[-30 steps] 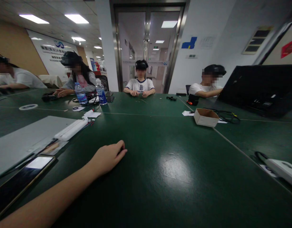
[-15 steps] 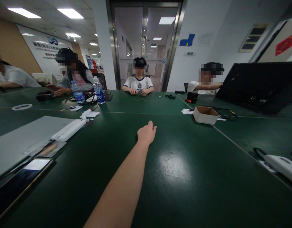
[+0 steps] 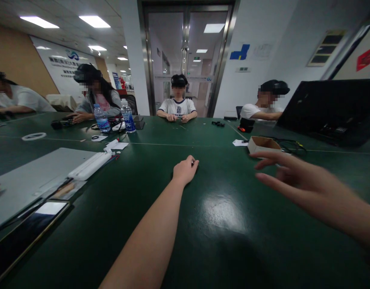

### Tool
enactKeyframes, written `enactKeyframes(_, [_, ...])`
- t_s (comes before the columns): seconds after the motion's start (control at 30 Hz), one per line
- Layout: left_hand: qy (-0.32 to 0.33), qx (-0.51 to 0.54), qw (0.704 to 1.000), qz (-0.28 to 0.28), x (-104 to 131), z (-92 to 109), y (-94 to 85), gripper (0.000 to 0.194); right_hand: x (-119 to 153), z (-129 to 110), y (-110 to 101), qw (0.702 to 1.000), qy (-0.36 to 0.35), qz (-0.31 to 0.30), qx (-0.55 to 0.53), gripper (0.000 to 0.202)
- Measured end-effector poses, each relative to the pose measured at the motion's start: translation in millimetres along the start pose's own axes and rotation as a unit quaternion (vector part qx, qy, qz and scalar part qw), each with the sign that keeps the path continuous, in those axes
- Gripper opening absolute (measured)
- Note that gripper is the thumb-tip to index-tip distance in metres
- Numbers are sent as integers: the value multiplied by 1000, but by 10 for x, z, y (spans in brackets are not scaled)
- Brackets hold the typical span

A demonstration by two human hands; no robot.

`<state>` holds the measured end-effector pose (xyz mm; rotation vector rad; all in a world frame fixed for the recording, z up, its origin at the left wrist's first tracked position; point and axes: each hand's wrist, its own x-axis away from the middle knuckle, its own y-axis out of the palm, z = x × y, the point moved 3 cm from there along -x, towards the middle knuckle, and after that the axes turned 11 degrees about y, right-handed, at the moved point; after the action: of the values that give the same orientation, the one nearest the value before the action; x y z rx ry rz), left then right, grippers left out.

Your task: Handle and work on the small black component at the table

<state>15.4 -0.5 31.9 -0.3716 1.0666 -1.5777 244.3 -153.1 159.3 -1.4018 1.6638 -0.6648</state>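
Note:
My left hand (image 3: 185, 171) rests on the dark green table (image 3: 136, 176) near the middle of the view. Its fingers are curled together round something small, which I cannot make out. From the right edge reaches my right hand (image 3: 296, 178), slightly blurred, with thumb and fingers apart and nothing seen between them. It hovers above the table, just in front of an open cardboard box (image 3: 260, 143), and hides part of the box's near side.
On the left lie a phone (image 3: 25, 241), a grey panel (image 3: 31, 172) and a white power strip (image 3: 91, 165). Two bottles (image 3: 129, 118) stand farther back. A black monitor (image 3: 332, 110) is at the right. Several people sit round the table; fingers show at the left edge.
My right hand has come into view from the right with its fingers apart. My left hand has hardly moved. Someone's fingers now show at the left edge, and the view has shifted slightly.

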Motion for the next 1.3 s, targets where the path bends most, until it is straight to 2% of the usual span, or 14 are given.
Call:
enactKeyframes(0.1, [-7,71,997,36,-46,-92,7,30,-535,-163,812,977,79,-173,-94,50])
enactKeyframes(0.2, [-6,143,985,92,-109,-192,23,25,-921,-255,1540,916,197,-253,-241,55])
enactKeyframes(0.27, [-8,180,974,134,-149,-266,36,22,-1071,-319,1860,843,231,-293,-386,47])
enactKeyframes(0.33, [-15,214,962,166,-182,-337,54,20,-1165,-354,2032,791,233,-299,-480,38])
enactKeyframes(0.4, [-20,244,954,176,-206,-391,77,21,-1225,-342,2110,767,215,-286,-533,30])
enactKeyframes(0.47, [-18,258,952,162,-223,-409,96,22,-1265,-285,2143,761,191,-266,-560,21])
enactKeyframes(0.53, [-22,247,957,153,-232,-391,92,24,-1304,-185,2152,785,175,-211,-555,18])
enactKeyframes(0.63, [-67,192,966,158,-236,-322,47,34,-1351,-28,2136,838,166,-78,-515,19])
enactKeyframes(0.73, [-115,152,973,132,-236,-242,21,46,-1367,33,2135,860,140,-9,-491,22])
enactKeyframes(0.83, [-108,149,976,119,-242,-225,31,41,-1372,26,2150,876,118,-14,-468,21])
enactKeyframes(0.97, [-85,189,966,152,-284,-368,97,24,-1390,18,2163,877,124,-29,-463,19])
enactKeyframes(1.07, [-26,262,949,174,-361,-469,162,14,-1406,25,2158,872,125,-24,-473,20])
enactKeyframes(1.2, [22,355,915,190,-429,-509,186,19,-1419,43,2161,857,138,-28,-495,21])
enactKeyframes(1.3, [24,343,920,187,-432,-499,149,11,-1426,62,2170,840,165,-32,-516,25])
